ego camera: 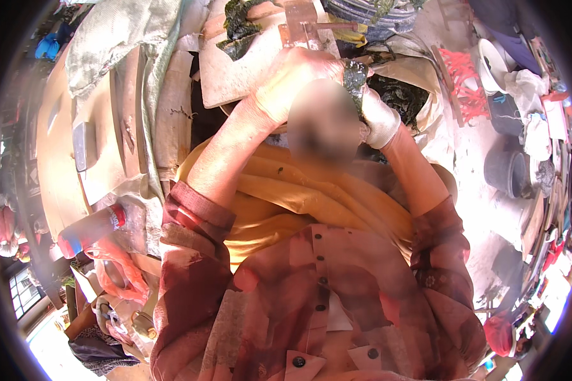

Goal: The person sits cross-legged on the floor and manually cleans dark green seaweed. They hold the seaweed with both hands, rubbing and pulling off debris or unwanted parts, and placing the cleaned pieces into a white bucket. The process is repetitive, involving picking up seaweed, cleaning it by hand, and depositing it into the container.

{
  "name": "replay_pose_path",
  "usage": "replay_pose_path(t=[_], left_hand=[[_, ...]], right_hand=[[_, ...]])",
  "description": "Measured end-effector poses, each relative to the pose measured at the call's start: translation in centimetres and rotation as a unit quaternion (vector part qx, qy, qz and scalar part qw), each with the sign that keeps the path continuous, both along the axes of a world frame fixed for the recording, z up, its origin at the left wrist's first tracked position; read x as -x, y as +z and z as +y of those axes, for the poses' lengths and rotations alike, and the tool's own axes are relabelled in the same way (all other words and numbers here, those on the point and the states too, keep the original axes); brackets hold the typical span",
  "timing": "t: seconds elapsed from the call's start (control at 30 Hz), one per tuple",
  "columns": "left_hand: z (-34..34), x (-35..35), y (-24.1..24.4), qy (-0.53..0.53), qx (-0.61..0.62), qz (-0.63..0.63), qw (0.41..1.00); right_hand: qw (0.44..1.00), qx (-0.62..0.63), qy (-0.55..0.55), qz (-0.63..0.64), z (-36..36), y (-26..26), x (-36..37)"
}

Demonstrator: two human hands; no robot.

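Note:
A wet, dark green leafy sheet [355, 85], like seaweed, stretches between my two hands. My bare left hand [307, 69] is bent over the near end of a metal fitting [301, 24] with a side bar, on a pale board [229, 81]. Its knuckles touch the sheet's upper left edge, but its fingertips are hidden. My right hand [380, 119], in a whitish glove, grips the sheet's right side. A blurred oval covers the space between and below the hands. More dark green leaves [240, 31] lie on the board, and others [400, 97] fill an open sack at the right.
A dark ribbed tub [381, 21] stands beyond the board. Wooden panels [169, 119] and a woven sack [119, 43] are at the left, with a plastic bottle [93, 231] nearer. Red netting [464, 85], a white basin [491, 66] and a dark bucket [505, 171] are at the right.

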State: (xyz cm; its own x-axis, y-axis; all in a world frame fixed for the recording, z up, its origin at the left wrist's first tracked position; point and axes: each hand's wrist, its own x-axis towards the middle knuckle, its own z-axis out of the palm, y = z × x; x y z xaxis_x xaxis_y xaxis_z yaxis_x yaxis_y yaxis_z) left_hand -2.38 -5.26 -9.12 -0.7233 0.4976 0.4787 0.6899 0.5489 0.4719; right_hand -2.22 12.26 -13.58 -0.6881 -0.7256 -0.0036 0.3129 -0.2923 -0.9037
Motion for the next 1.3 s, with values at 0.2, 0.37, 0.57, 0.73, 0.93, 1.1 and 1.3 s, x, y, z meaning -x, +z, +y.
replay_pose_path(t=[0.2, 0.37, 0.57, 0.73, 0.93, 1.1, 1.3], left_hand=[[-0.1, -0.3, -0.4, 0.087, 0.065, 0.114, 0.987], [0.2, 0.3, -0.8, 0.194, 0.107, 0.208, 0.953], [1.3, 0.4, -1.1, 0.219, 0.108, 0.108, 0.964], [1.7, 0.9, -2.0, 0.153, -0.04, 0.011, 0.987], [2.9, 0.9, -1.9, 0.141, -0.112, 0.024, 0.983], [3.3, 1.1, -2.3, 0.156, -0.068, 0.056, 0.984], [1.6, 1.3, -1.9, 0.106, -0.436, -0.341, 0.826]], right_hand=[[0.997, 0.049, -0.059, -0.029, -0.4, -0.4, -0.6], [0.936, -0.112, -0.18, 0.281, 0.9, -1.1, 2.5], [0.771, -0.233, -0.28, 0.521, 2.7, -0.6, 3.6], [0.915, -0.292, -0.178, 0.215, 4.2, -0.5, 3.1], [0.927, -0.225, -0.229, 0.194, 2.4, -0.2, 3.2], [0.884, -0.4, -0.136, 0.201, 1.8, 4.2, 2.2], [0.931, -0.277, -0.167, 0.169, 3.9, 1.1, 3.5]])
